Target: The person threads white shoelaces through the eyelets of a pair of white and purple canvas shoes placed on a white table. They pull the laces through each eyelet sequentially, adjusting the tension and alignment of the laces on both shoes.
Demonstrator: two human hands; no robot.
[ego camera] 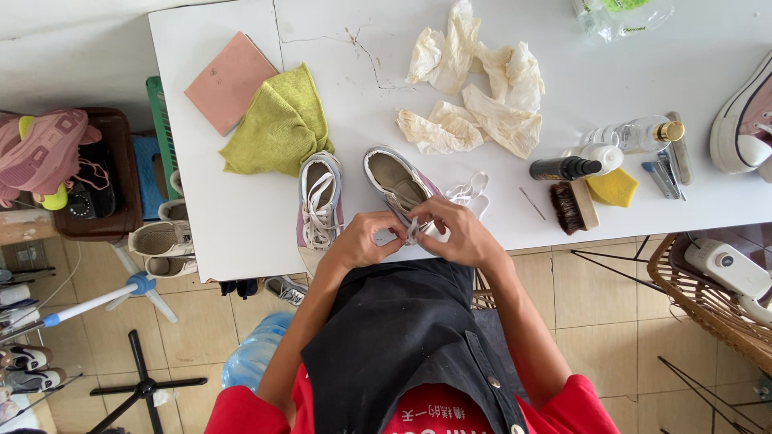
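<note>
White table [241,233] bears two sneakers [320,201], both hands [418,233] pinching one's white lace [470,193].

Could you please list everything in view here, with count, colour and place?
sneaker in hand: one, pale lilac and white, table's near edge
white lace: one, beside that sneaker
laced sneaker: one, same colours, to its left
green cloth: one, upper left
pink pad: one, beside cloth
crumpled papers: several, cream, table middle
brush: one, wooden, dark bristles, right
yellow sponge: one, right
bottles: three; clear, white, black
table: one, white
left hand: on the lace
right hand: on the lace
</note>
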